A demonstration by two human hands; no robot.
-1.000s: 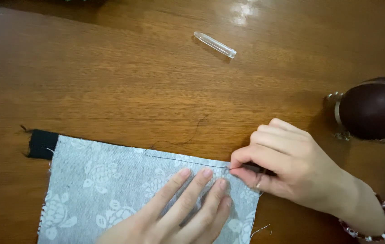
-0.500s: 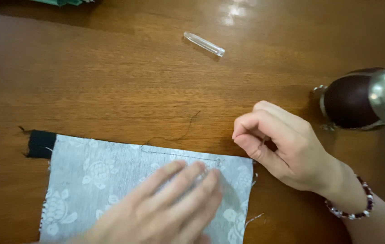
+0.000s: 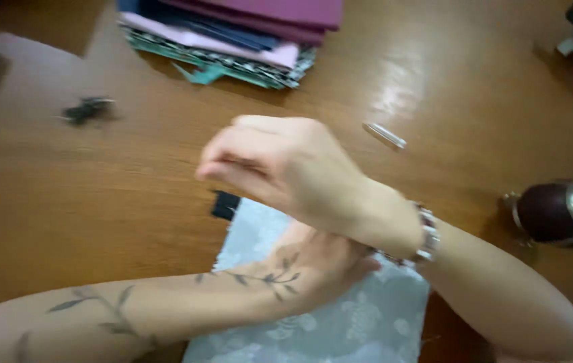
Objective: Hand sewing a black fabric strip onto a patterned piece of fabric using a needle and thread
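1. The wooden table [image 3: 98, 188] fills the view, brown and glossy.
2. A pale grey patterned fabric piece [image 3: 367, 316] lies flat on it, with a dark patch [image 3: 224, 205] at its far left corner.
3. A stack of folded fabrics [image 3: 246, 33] sits at the table's far edge.
4. The right hand [image 3: 286, 165] is raised above the cloth, blurred, fingers curled in with tips pinched together; whether it holds anything I cannot tell.
5. The left hand [image 3: 320, 259] rests palm-down on the grey fabric, mostly hidden beneath the right wrist.
6. A dark rounded cup with a metal rim [image 3: 562, 212] lies at the right.
7. A small clear tube [image 3: 385, 134] lies beyond the hands.
8. A small dark tangle [image 3: 86, 109] sits far left.
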